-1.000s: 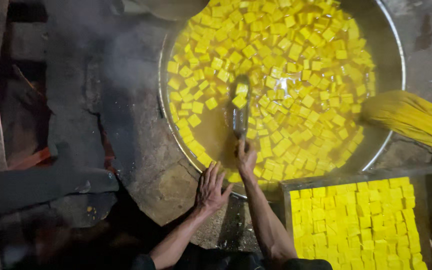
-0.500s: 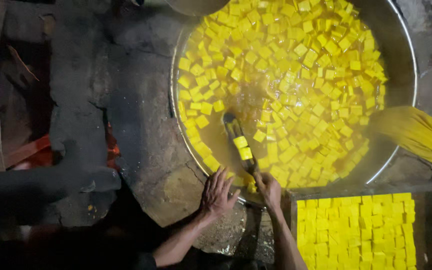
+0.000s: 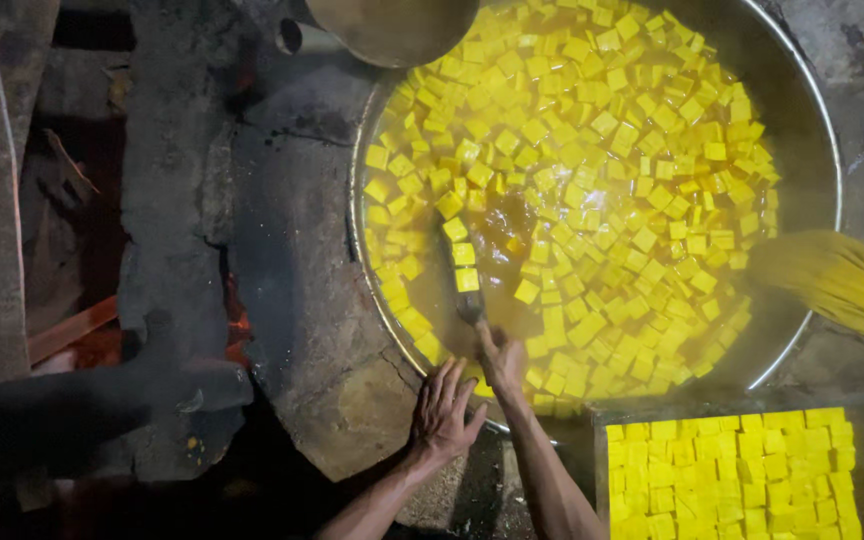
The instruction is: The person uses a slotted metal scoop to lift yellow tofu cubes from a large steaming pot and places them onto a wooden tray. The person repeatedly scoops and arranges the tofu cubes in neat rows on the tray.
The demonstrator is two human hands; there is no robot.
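Just beyond the right hand (image 3: 500, 352), a long flat spatula (image 3: 460, 262) reaches out into a very wide round metal pan (image 3: 820, 120) filled with yellow liquid and many small yellow cubes (image 3: 602, 150). That hand is closed around the tool's handle at the pan's near rim, and two or three cubes rest along the blade, beside a small patch of open liquid. Beside it on its own side, the left hand (image 3: 442, 410) lies flat with fingers spread wide, holding nothing, on the rough stone ledge (image 3: 302, 300) that surrounds the pan. Nearly all the cubes float in the pan, so the work looks mid-course, with no sign of the pan emptying. Near the right forearm, on its outer side, sits a tray (image 3: 600, 415) packed with neat rows of yellow squares (image 3: 742, 470). Farther out to that side, a bundle of yellow fibres like a broom (image 3: 842, 285) lies over the pan's rim. Well off beyond the left hand, embers (image 3: 237, 330) glow orange in a dark gap. No packages, labels or signs are visible.
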